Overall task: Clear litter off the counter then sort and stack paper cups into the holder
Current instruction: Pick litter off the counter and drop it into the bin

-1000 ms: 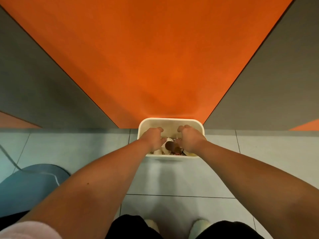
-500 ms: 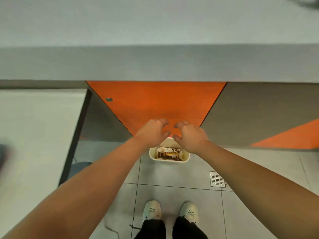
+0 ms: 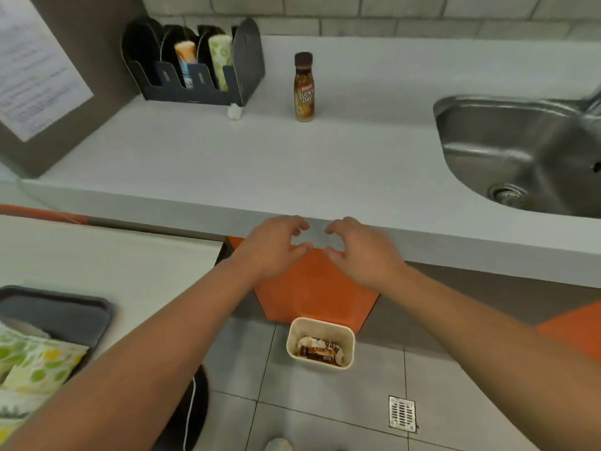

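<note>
My left hand (image 3: 274, 247) and my right hand (image 3: 361, 250) hover side by side in front of the counter's front edge (image 3: 325, 222), fingers loosely curved, holding nothing. Far below them on the floor stands a cream bin (image 3: 320, 343) with wrappers and crumpled paper inside. On the white counter stand a brown drink bottle (image 3: 304, 86), upright, and a small crumpled white wad (image 3: 234, 111). At the back left sits a dark cup holder (image 3: 195, 63) with an orange-patterned stack and a green-patterned stack of paper cups in its slots.
A steel sink (image 3: 520, 151) is set into the counter at right. A grey tray (image 3: 55, 315) with green-patterned paper cups lies on a lower white surface at left. A sheet of printed paper (image 3: 35, 76) hangs on a brown panel at far left. A floor drain (image 3: 402, 413) is at bottom right.
My view has risen from the bin up to the counter. Both hands came up out of the bin empty, and the litter stayed inside it.
</note>
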Tool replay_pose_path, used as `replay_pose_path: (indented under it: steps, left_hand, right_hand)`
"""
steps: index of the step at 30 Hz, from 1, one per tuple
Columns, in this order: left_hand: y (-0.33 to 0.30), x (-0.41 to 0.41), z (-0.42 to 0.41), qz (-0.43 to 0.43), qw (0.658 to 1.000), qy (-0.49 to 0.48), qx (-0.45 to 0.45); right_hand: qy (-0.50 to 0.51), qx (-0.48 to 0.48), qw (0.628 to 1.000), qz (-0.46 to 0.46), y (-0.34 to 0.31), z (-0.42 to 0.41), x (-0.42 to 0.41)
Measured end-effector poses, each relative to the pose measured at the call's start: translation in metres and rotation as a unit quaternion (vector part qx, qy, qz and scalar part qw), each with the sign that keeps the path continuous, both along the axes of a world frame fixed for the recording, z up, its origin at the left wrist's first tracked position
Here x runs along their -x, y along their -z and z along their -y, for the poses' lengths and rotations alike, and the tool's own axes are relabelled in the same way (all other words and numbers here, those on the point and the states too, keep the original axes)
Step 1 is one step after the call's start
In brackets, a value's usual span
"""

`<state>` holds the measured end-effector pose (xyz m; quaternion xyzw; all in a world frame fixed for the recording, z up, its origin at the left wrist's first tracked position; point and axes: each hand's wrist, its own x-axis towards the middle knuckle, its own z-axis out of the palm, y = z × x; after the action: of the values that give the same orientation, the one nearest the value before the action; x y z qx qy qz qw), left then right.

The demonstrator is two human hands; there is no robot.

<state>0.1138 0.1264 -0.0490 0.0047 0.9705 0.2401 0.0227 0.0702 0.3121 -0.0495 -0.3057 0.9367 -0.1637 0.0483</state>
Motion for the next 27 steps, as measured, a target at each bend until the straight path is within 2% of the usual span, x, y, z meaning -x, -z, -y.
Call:
replay_pose_path:
  steps: [5, 9, 17, 21, 27]
  left_hand:
    - [-0.031, 0.016, 0.03, -0.047, 0.998, -0.043, -0.012]
    - [-0.042, 0.049, 0.065, -0.077, 0.994, -0.07, 0.013]
    - [-0.045, 0.169, 0.155, -0.105, 0.989, -0.107, 0.011]
    - [-0.041, 0.232, 0.199, -0.094, 0.989, -0.115, 0.009]
    - [-0.025, 0.296, 0.244, -0.059, 0.992, -0.112, 0.019]
  right_hand:
    - [-0.005, 0.036, 0.999, -0.038, -0.037, 0.027, 0.033]
    - [0.007, 0.058, 0.997, -0.054, -0.049, 0.06, 0.07]
    - [0.106, 0.074, 0.989, -0.067, -0.041, 0.131, 0.189]
    - [0.166, 0.117, 0.978, -0.052, -0.036, 0.161, 0.248]
    - [0.217, 0.211, 0.95, -0.077, -0.051, 0.197, 0.31]
